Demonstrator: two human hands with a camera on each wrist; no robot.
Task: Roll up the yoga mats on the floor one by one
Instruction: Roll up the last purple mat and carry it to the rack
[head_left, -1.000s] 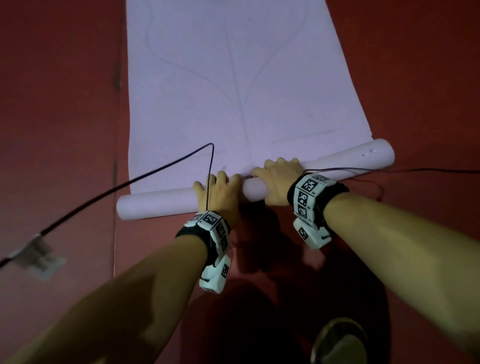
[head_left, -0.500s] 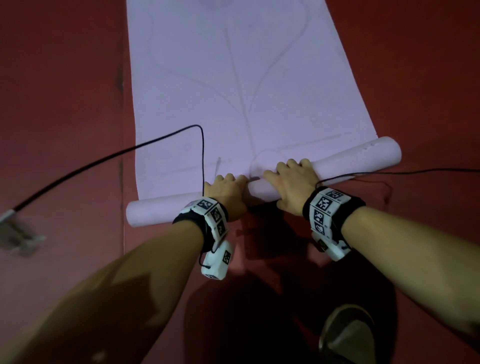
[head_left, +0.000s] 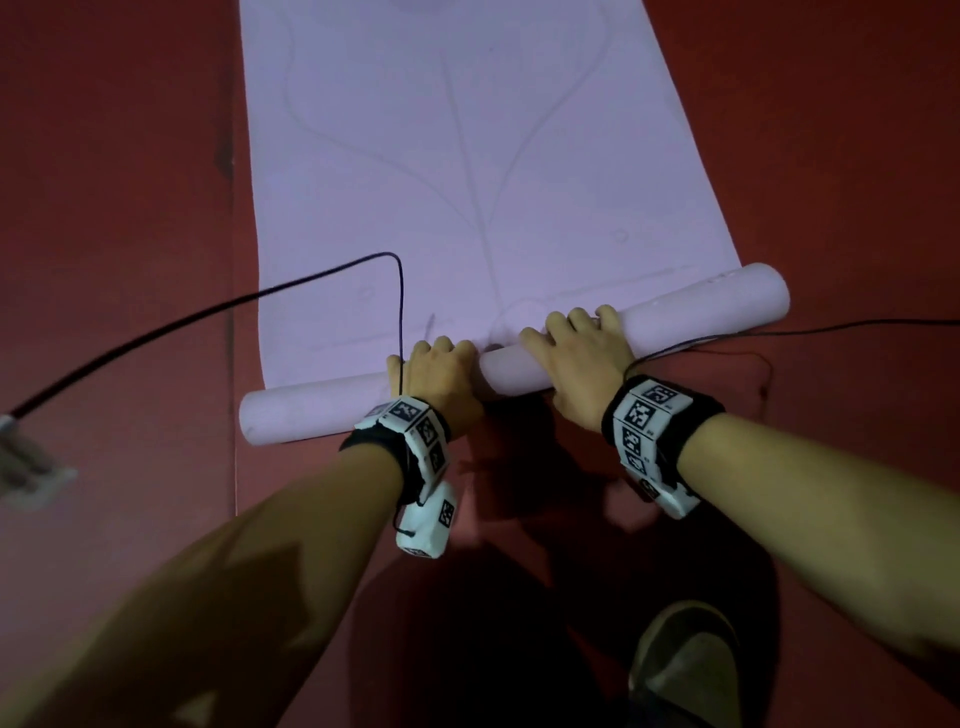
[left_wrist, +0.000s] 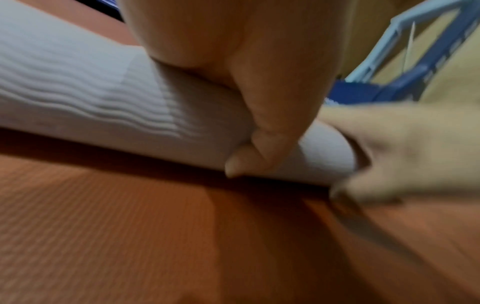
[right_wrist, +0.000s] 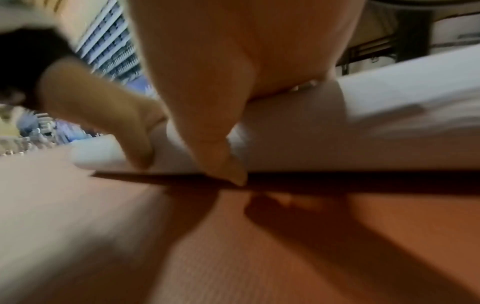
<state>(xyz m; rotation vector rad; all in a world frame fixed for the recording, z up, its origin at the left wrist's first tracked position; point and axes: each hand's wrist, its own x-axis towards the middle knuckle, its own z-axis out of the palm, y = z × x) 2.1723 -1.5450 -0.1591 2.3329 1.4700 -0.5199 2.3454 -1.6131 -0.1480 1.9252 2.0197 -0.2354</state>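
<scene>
The left hand's fingers (head_left: 441, 347) curl over the top of the roll (head_left: 701, 317), close together, with the thumb (left_wrist: 244, 162) tucked down against the near side where the roll meets the floor, so the left hand (head_left: 439, 382) wraps the rolled part of the lilac yoga mat (head_left: 467, 156) just left of its middle. The right hand's fingers (head_left: 576, 325) lie slightly spread over the crest of the roll, bent down its far side, and its thumb (right_wrist: 226, 164) points down the near face toward the floor; the right hand (head_left: 582, 366) sits just beside the left, near the centre. The roll is thin and lies skewed, its right end further forward than its left end, and most of the mat is flat on the red floor (head_left: 114, 208), running away from the person to beyond the top of the head view. A black cable (head_left: 208, 312) from the left wrist loops across the flat part just ahead of the roll; another trails off to the right. This looks like an early stage of rolling this mat, with nearly all its length left. The next push likely calls for both palms to drive forward evenly, the left side catching up to square the roll, while the winding stays tight and the cable is kept from being rolled in.
</scene>
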